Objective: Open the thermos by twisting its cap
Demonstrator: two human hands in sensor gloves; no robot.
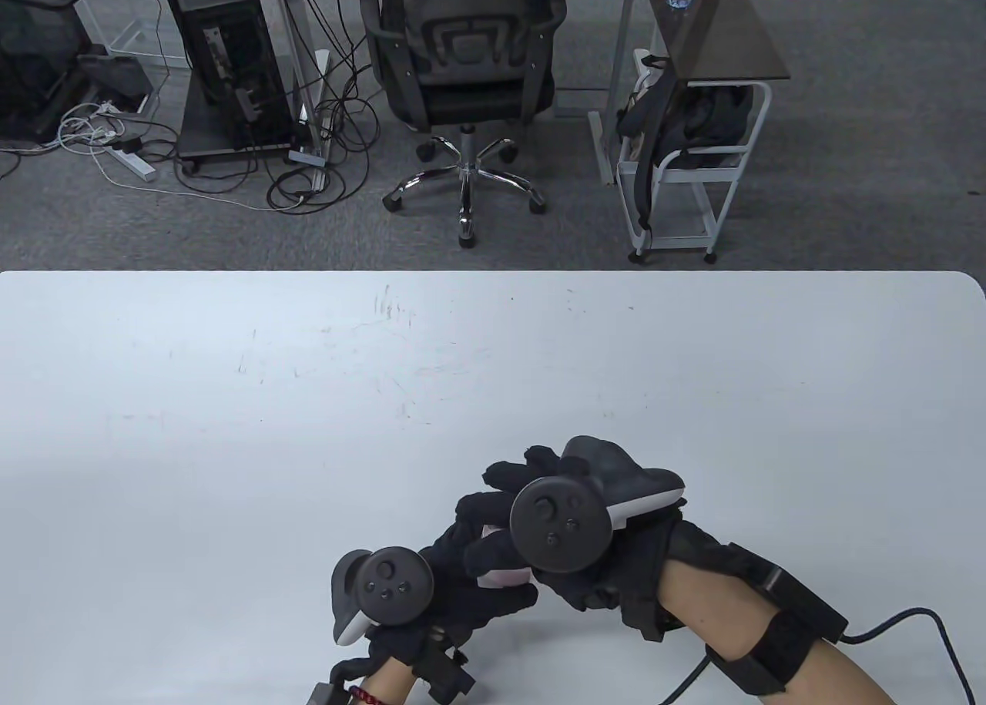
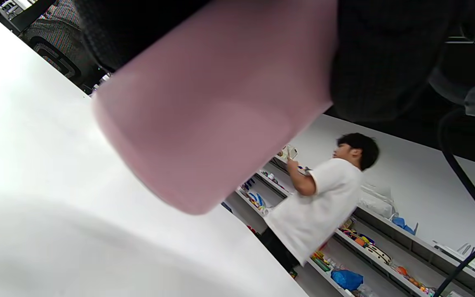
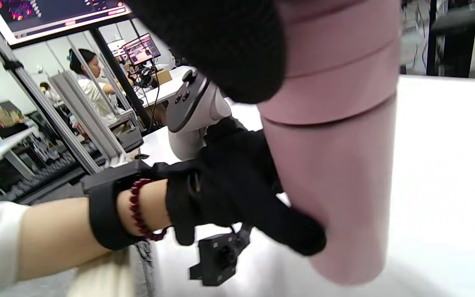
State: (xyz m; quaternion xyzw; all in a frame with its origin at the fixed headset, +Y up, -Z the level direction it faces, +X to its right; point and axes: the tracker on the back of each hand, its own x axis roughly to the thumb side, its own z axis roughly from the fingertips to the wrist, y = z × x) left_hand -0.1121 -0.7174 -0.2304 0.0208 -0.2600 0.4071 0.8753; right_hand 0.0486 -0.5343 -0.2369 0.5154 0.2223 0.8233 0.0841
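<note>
Here, left hand around thermos body, right hand over cap.

1. This is an office or lab workroom: grey carpet, a swivel office chair and a computer tower with tangled cables.
2. A white desk fills the foreground.
3. Wall shelves hold what seem to be small colourful objects.
4. Monitors glow beside aluminium framing.
</note>
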